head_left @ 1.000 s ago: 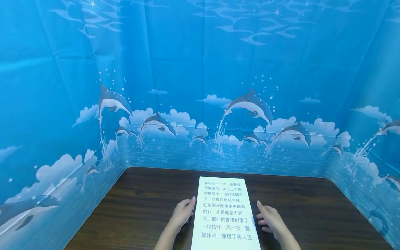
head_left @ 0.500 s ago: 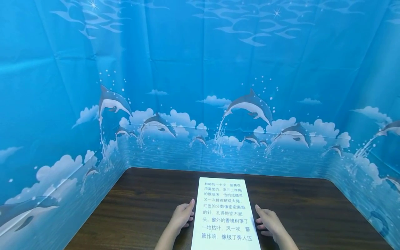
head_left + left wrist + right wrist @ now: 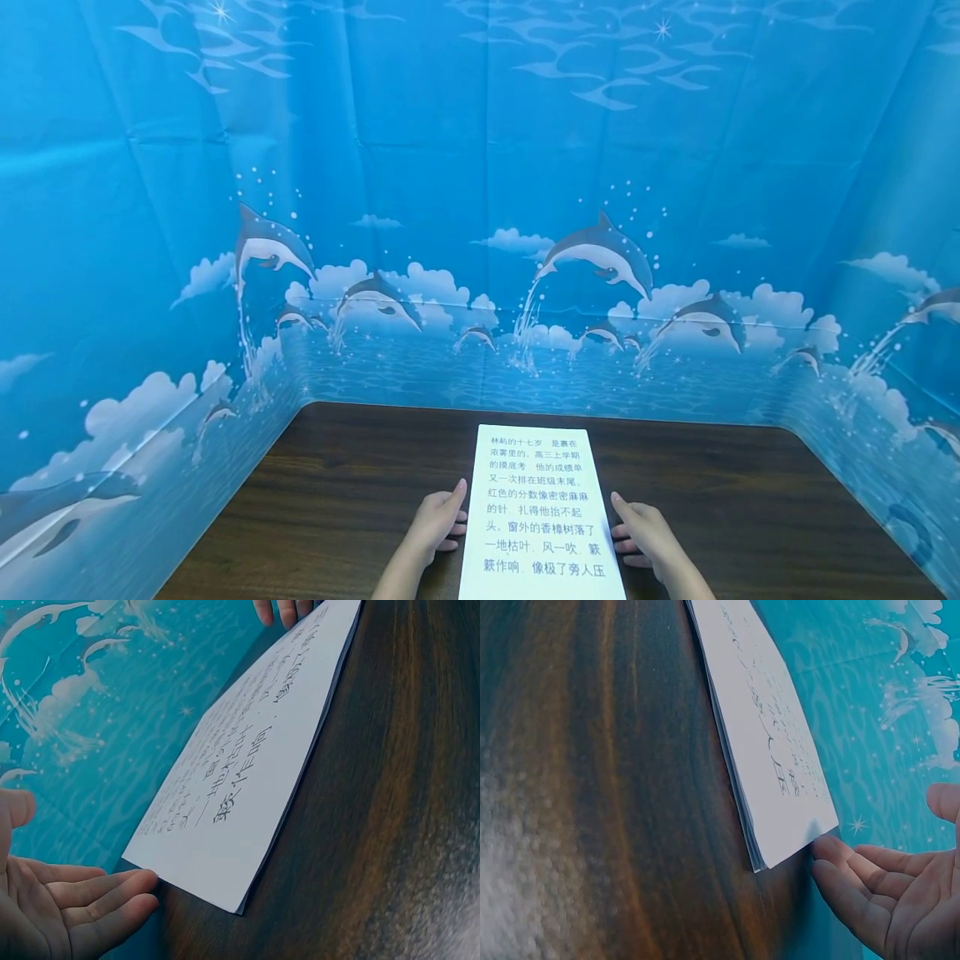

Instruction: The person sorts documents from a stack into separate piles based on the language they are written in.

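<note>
A white stack of paper sheets [image 3: 536,500], printed with lines of dark Chinese characters, lies flat on the dark wooden table. At its left long edge is my left hand [image 3: 435,521], thumb up and fingers extended. The left wrist view shows the left fingertips [image 3: 146,885] at the stack's edge, apparently touching it. Along the opposite edge stands my right hand [image 3: 647,533], also with thumb raised and fingers reaching to the paper. In the right wrist view the right fingertips [image 3: 825,851] meet the side of the sheets [image 3: 780,787]. Neither hand curls round the paper.
The wooden tabletop [image 3: 330,483] extends on both sides of the paper. A blue curtain [image 3: 420,167] printed with dolphins, clouds and waves encloses the table at the back and both sides.
My right hand has shifted slightly left, closer to the paper's edge, and a little lower. The left hand has dipped slightly. The paper stays in place.
</note>
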A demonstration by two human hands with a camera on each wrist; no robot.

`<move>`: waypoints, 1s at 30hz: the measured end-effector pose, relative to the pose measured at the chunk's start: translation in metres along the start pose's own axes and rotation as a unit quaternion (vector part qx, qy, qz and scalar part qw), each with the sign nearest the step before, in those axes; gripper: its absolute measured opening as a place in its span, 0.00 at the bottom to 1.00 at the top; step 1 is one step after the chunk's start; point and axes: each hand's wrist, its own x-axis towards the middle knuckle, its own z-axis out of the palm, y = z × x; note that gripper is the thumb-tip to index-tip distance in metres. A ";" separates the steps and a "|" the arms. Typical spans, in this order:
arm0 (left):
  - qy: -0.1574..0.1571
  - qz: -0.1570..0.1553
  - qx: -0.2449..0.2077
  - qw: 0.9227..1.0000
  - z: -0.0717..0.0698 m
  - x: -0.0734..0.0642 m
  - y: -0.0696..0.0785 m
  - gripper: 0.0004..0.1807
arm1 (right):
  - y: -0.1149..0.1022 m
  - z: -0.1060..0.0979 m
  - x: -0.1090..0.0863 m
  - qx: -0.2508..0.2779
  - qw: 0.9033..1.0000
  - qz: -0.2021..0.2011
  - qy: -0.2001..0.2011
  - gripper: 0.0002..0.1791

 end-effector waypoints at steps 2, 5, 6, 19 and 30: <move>0.000 -0.004 -0.005 1.000 0.000 0.000 0.000 0.43 | 0.000 0.000 0.000 0.002 1.000 -0.001 -0.002 0.49; 0.003 -0.012 -0.013 1.000 0.000 0.000 -0.001 0.43 | 0.001 0.000 0.000 0.007 1.000 -0.002 -0.002 0.47; 0.004 -0.014 -0.016 1.000 0.000 0.000 -0.001 0.43 | 0.001 0.000 0.000 0.009 1.000 0.000 -0.003 0.47; 0.007 -0.015 -0.053 0.998 -0.001 0.001 -0.002 0.41 | 0.002 0.001 0.000 0.028 1.000 0.001 0.013 0.45; 0.020 -0.023 -0.082 0.996 -0.001 0.003 -0.002 0.35 | 0.005 0.003 -0.001 0.061 0.997 -0.015 0.044 0.32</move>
